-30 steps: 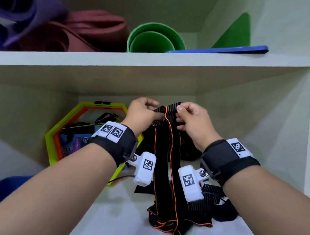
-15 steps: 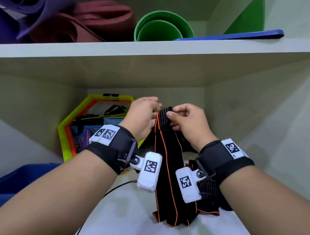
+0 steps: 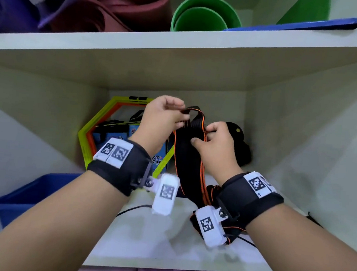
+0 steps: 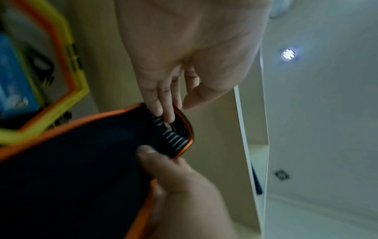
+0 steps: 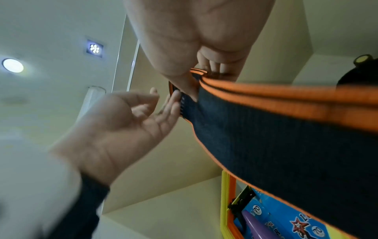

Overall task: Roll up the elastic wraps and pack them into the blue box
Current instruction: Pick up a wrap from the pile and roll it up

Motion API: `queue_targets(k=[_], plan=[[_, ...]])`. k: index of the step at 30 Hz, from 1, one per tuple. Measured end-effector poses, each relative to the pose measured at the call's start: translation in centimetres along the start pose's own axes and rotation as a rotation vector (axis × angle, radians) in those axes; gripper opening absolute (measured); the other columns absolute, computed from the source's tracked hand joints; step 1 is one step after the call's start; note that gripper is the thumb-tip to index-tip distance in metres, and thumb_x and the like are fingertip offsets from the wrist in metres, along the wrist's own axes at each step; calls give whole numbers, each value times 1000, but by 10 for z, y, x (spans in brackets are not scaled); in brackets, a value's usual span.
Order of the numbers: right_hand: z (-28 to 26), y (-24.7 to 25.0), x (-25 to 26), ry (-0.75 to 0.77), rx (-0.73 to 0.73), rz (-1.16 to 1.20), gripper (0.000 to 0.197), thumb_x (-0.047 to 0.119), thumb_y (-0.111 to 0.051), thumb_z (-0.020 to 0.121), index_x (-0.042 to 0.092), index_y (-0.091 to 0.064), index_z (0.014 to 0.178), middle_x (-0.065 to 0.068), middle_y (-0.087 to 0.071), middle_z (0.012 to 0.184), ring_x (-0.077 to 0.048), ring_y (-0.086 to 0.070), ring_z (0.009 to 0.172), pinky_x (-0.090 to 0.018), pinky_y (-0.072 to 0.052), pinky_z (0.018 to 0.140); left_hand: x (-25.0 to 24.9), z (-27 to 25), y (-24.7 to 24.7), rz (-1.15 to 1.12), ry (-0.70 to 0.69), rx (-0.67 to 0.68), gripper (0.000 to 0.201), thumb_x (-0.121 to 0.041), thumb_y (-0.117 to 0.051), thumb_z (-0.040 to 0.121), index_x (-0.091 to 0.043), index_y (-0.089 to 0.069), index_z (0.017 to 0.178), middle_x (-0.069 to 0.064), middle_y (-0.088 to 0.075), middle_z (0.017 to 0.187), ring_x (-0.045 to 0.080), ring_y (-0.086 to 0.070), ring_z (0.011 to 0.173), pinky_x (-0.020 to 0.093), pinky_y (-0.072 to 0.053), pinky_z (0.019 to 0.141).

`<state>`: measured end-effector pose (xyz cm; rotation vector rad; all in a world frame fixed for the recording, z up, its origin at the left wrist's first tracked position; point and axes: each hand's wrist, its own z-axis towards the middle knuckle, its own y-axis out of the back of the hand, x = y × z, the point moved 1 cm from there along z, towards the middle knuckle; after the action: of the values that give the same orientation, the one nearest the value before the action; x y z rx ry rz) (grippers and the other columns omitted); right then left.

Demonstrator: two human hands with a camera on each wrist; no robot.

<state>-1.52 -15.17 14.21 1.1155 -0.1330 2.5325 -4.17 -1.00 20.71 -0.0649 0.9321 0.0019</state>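
The right hand pinches the elastic wrap just below its folded top end, anchoring it, while the left hand fingers curl that end over to start the roll.

Evenly and softly lit in the head view, wide-angle bending at the edges, dimmer and grainier in both wrist views, with glaring ceiling lights upper left, blurred foreground skin, and a motion-smeared yellow frame at left.
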Motion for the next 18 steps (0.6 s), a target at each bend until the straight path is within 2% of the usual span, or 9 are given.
queue_targets(k=[2,4,5,7,8,10,13,16,18], plan=[[2,-5,-2,1,-19,49,39,7,-78,78,23,-43,85,4,-55,66,-13,-49,56,-31,-44,60,14,-7,14,302,-111,-52,31,7,-65,79,-24,-61,82,1,-66,91,10,-61,69,25,-49,68],[0,-9,-3,43,-24,46,40,8,-77,80,26,-41,76,6,-44,61,-10,-38,52,-26,-33,56,33,-19,24,474,-123,-65,28,-8,-68,76,-34,-59,82,7,-65,99,10,-58,60,23,-44,59],[-2,-12,-4,57,-31,48,38,9,-76,81,26,-43,74,6,-42,60,-9,-35,52,-23,-30,54,43,-25,29,481,-109,-64,25,-17,-68,74,-38,-58,83,9,-63,106,15,-60,62,25,-45,59],[-5,-19,-8,46,-56,61,31,8,-74,83,26,-50,75,5,-47,63,-7,-39,53,-21,-33,56,60,-37,35,399,-69,-35,20,-28,-69,75,-44,-59,83,5,-63,112,25,-66,79,36,-54,73],[-7,-24,-10,32,-68,68,27,8,-72,84,27,-54,77,3,-53,67,-9,-46,58,-23,-38,59,67,-44,38,330,-36,6,17,-30,-68,78,-44,-61,85,2,-65,109,28,-66,86,40,-54,82],[-13,-36,-13,8,-83,84,23,7,-69,86,29,-60,82,-3,-65,83,-19,-62,75,-32,-50,73,76,-55,40,175,32,127,18,-24,-68,82,-39,-65,92,4,-70,103,26,-67,90,42,-53,87],[-24,-55,-13,-57,-85,80,12,8,-59,94,18,-63,98,-4,-65,100,-18,-62,95,-29,-48,86,89,-64,45,65,123,196,30,-15,-65,80,-32,-65,105,13,-69,116,30,-68,102,48,-56,90],[-36,-68,-19,-149,-104,160,9,10,-52,98,16,-57,102,-5,-61,105,-17,-58,95,-33,-47,87,102,-62,54,-45,219,157,49,0,-60,71,-26,-63,112,19,-67,122,30,-67,103,47,-54,94],[-49,-72,-28,-258,-68,224,7,12,-54,97,18,-56,98,-5,-59,99,-18,-56,86,-34,-46,78,111,-56,62,-96,264,95,53,8,-57,72,-23,-63,114,22,-67,122,34,-67,108,46,-54,94]])
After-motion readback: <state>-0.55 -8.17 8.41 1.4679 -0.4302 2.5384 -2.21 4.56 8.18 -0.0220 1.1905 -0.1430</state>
